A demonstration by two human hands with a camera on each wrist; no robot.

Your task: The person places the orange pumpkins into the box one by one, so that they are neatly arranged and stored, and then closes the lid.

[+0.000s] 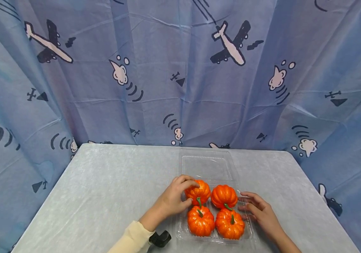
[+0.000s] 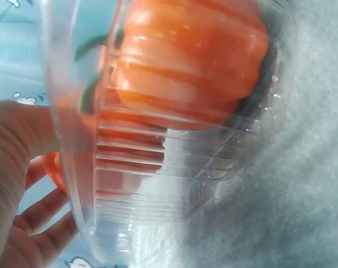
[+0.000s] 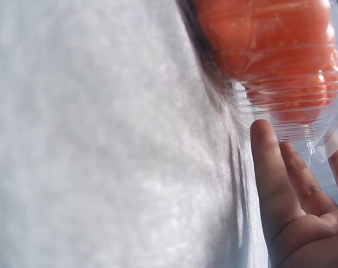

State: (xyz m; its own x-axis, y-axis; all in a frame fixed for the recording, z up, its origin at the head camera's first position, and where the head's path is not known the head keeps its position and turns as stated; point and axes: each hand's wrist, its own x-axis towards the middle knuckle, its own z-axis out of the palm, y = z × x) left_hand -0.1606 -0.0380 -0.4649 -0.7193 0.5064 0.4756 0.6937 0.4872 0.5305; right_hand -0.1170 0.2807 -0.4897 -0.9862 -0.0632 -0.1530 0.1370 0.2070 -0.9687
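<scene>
Four orange toy pumpkins sit in a clear plastic clamshell tray [image 1: 180, 234] on the grey table. My left hand [image 1: 189, 192] reaches in from the left and curls its fingers and thumb round the far-left pumpkin [image 1: 200, 190]. My right hand [image 1: 247, 204] lies beside the tray's right wall, fingers straight and touching the plastic. The far-right pumpkin [image 1: 224, 196], near-left pumpkin [image 1: 201, 221] and near-right pumpkin [image 1: 230, 225] rest untouched. In the left wrist view a pumpkin [image 2: 186, 61] shows through the ribbed tray wall [image 2: 158, 184]. The right wrist view shows my fingers [image 3: 269, 167] against the tray below a pumpkin [image 3: 269, 39].
The tray's clear lid [image 1: 206, 167] lies open and flat behind it. The grey cloth-covered table [image 1: 104, 189] stretches to the left and front. A blue curtain with airplane prints [image 1: 168, 70] hangs close behind and at both sides.
</scene>
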